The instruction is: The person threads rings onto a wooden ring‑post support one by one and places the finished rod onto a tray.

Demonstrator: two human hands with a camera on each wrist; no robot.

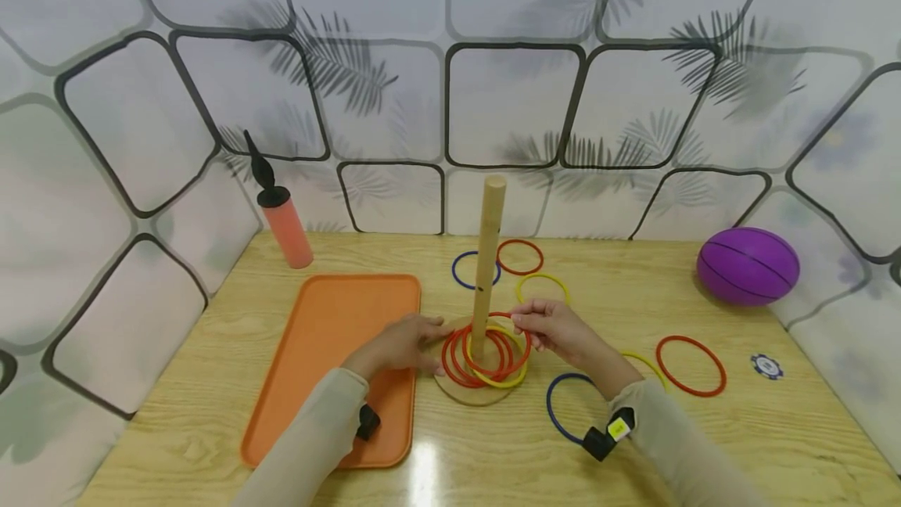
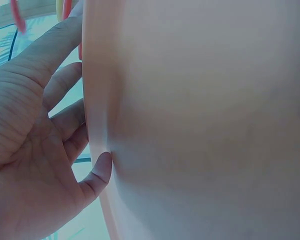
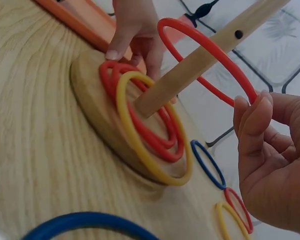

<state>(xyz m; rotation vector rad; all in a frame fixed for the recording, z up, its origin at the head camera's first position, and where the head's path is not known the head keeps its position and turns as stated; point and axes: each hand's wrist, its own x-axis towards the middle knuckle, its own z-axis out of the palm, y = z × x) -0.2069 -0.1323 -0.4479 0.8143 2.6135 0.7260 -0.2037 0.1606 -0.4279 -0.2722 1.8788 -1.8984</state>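
A wooden post stands upright on a round wooden base. Low around it lie red rings and a yellow ring, overlapping at a slant. Between thumb and fingertips, my right hand pinches another red ring, which encircles the post above the others. My left hand rests at the base's left edge with fingers spread, thumb near the rings. In the left wrist view, a broad pale surface hides part of that hand's fingertips.
An orange tray lies left of the base. Behind the post are blue, red and yellow rings. More rings, a chip and a purple ball lie to the right. A pink pump stands back left.
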